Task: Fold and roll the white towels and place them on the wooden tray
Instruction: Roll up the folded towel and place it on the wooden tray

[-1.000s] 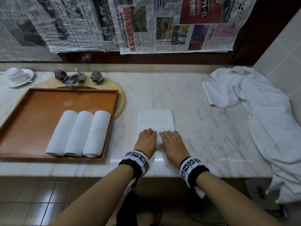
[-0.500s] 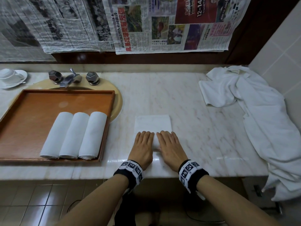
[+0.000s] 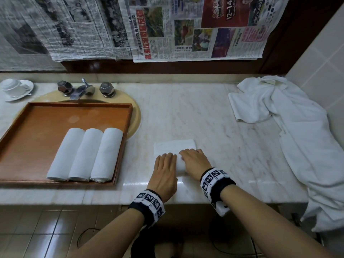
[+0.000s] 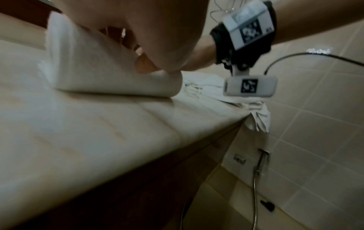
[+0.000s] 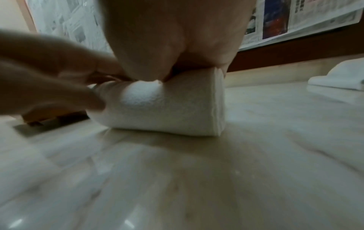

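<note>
A white towel (image 3: 175, 147) lies on the marble counter (image 3: 214, 127), its near part rolled into a thick roll (image 5: 167, 109). My left hand (image 3: 165, 168) and right hand (image 3: 193, 162) sit side by side on the roll, fingers curled over its top. In the left wrist view my thumb (image 4: 145, 65) presses the roll's (image 4: 110, 77) near side. A short flat strip of towel shows beyond my fingertips. To the left, the wooden tray (image 3: 74, 114) holds three rolled white towels (image 3: 84, 154) side by side.
A heap of white cloth (image 3: 290, 123) covers the counter's right end and hangs over its edge. The tray rests over a sink with a chrome tap (image 3: 81, 90). A cup on a saucer (image 3: 14, 87) stands far left. Newspaper (image 3: 167, 28) covers the wall behind.
Both hands have pushed the roll away from me. The roll is thicker and the flat strip ahead of it shorter. My fingers went from lying flat to curled over the roll.
</note>
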A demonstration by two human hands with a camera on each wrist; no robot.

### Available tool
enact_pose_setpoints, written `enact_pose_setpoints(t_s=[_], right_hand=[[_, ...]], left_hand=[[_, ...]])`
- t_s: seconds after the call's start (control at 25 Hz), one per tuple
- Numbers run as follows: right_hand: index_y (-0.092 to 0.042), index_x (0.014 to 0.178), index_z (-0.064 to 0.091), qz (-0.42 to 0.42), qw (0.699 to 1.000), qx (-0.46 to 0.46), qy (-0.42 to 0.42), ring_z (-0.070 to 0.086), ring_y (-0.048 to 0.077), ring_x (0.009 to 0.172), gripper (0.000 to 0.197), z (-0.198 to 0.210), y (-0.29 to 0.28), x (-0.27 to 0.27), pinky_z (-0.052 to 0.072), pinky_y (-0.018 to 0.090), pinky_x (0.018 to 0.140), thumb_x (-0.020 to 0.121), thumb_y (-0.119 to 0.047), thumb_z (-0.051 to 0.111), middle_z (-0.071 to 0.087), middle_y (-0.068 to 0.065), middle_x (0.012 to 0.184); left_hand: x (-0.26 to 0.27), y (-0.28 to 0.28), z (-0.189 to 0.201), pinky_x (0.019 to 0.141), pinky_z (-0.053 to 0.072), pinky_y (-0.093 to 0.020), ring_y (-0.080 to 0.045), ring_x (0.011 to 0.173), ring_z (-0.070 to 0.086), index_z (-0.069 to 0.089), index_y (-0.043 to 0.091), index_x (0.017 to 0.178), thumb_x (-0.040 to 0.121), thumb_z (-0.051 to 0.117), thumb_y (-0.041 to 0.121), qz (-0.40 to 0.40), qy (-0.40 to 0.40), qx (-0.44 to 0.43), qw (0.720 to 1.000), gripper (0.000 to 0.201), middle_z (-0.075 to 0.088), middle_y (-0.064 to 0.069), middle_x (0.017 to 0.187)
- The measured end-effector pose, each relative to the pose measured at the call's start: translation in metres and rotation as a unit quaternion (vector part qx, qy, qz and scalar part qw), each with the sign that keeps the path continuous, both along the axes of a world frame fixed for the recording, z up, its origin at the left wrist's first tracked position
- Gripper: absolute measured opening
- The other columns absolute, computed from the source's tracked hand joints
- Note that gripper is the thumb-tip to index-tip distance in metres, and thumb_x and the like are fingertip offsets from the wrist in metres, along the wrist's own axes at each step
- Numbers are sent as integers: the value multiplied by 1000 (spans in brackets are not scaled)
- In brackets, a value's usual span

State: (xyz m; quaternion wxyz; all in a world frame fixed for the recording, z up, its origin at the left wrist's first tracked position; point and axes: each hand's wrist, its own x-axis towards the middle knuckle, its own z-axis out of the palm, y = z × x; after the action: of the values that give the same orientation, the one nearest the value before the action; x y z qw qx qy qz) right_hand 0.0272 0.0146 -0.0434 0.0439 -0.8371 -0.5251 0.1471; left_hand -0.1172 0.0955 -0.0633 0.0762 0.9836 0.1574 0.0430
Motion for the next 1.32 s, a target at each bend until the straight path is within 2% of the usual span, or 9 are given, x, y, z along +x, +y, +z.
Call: enact_pose_setpoints(t_s=[0.16, 0.36, 0.4, 0.48, 0.56, 0.6, 0.8, 1.12, 1.32], right_hand=[[-14, 122, 50, -19, 999, -50, 6, 55, 25, 107, 33, 8, 10, -4, 34, 35, 95, 91, -8, 42, 61, 4, 117], [-7, 119, 56, -45, 991, 120, -44, 53, 30, 111, 39, -6, -10, -24, 39, 39, 102, 83, -16, 44, 56, 9, 118], [-5, 127, 51, -43, 990, 117, -63, 51, 31, 119, 50, -12, -17, -32, 35, 42, 111, 77, -10, 52, 53, 11, 126], [-1, 145, 23, -28, 996, 41, -80, 30, 34, 141, 86, -22, -28, -43, 13, 48, 120, 68, -2, 61, 32, 17, 148], [-5, 148, 0, -13, 995, -26, -95, 15, 34, 146, 105, -23, -28, -41, 2, 51, 120, 67, -5, 67, 17, 17, 154], [-6, 147, -1, -9, 994, -35, -106, 18, 35, 145, 107, -23, -22, -37, 2, 51, 120, 67, -8, 69, 21, 17, 153], [-7, 143, 29, 3, 992, -54, -118, 41, 31, 127, 88, -7, 5, -14, 20, 47, 116, 67, -17, 73, 43, 12, 136], [-9, 133, 34, 22, 991, -103, -77, 37, 27, 124, 81, 8, 36, 17, 26, 38, 111, 68, -33, 77, 38, 9, 134], [-10, 126, 43, 0, 986, -165, -18, 43, 26, 118, 70, 13, 56, 34, 32, 35, 104, 72, -40, 74, 44, 10, 126]], left_hand=[[-1, -9, 0, 118, 17, -54, -40, 136, 34, 26, -2, 147, 75, 62, 11, 23, 137, 45, 989, 82, 36, -21, 146], [33, 9, 24, 112, 22, -48, -31, 122, 40, 37, 9, 131, 83, 55, 13, 37, 185, 60, 980, 52, 44, -10, 130], [41, 14, 27, 111, 23, -48, -30, 122, 40, 38, 9, 129, 81, 59, 14, 42, 203, 55, 977, 52, 44, -9, 129], [55, 21, 31, 109, 26, -48, -28, 124, 39, 41, 10, 126, 78, 65, 18, 47, 235, 53, 969, 54, 46, -8, 128], [60, 23, 33, 107, 29, -46, -28, 123, 38, 42, 10, 125, 76, 66, 20, 44, 238, 46, 969, 56, 45, -8, 128], [57, 24, 33, 106, 29, -44, -29, 121, 37, 41, 10, 126, 74, 66, 22, 39, 230, 48, 971, 59, 43, -9, 128], [50, 27, 21, 108, 27, -43, -26, 116, 36, 32, 12, 133, 64, 71, 33, 32, 183, 70, 980, 81, 38, -6, 127], [85, 55, 15, 107, 30, -48, -25, 123, 37, 37, 15, 131, 61, 78, 50, 59, 243, 24, 968, 89, 40, -4, 130], [98, 64, 14, 105, 29, -55, -24, 121, 40, 41, 17, 128, 61, 72, 64, 66, 271, 9, 960, 88, 47, -2, 125]])
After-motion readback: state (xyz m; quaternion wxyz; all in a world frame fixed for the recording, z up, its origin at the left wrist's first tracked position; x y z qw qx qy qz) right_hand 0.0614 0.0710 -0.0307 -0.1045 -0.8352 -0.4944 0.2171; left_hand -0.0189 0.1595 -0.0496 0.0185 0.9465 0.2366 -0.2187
